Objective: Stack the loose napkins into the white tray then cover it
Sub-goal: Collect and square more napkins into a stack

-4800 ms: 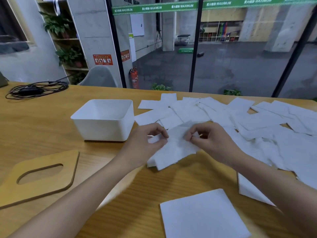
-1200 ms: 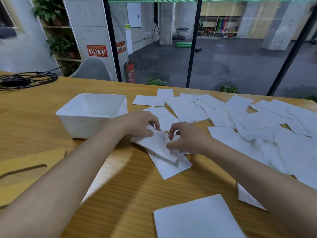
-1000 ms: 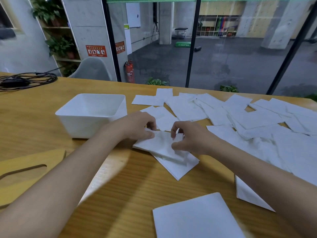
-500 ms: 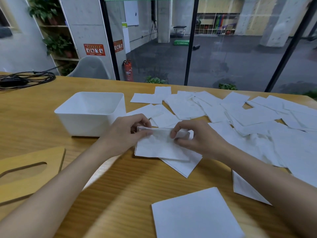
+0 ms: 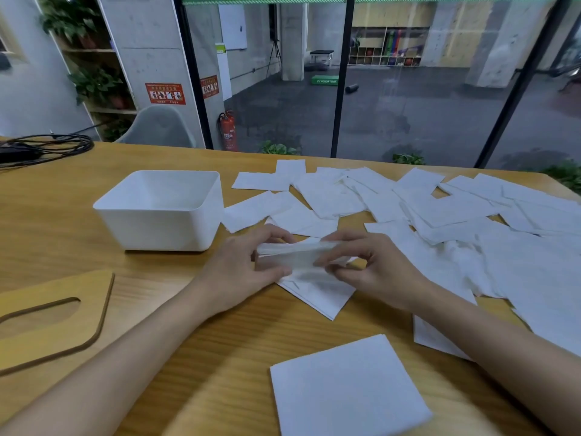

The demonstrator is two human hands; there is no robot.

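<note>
your left hand [image 5: 242,272] and right hand [image 5: 374,269] pinch a folded napkin [image 5: 298,253] right of the empty tray [image 5: 163,212]; a loose pinch risks it unfolding.

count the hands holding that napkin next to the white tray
2. The left hand pinches the napkin at its left end, just right of the white tray; the right hand pinches its right end, beside the loose napkins. No other hands show.
</note>
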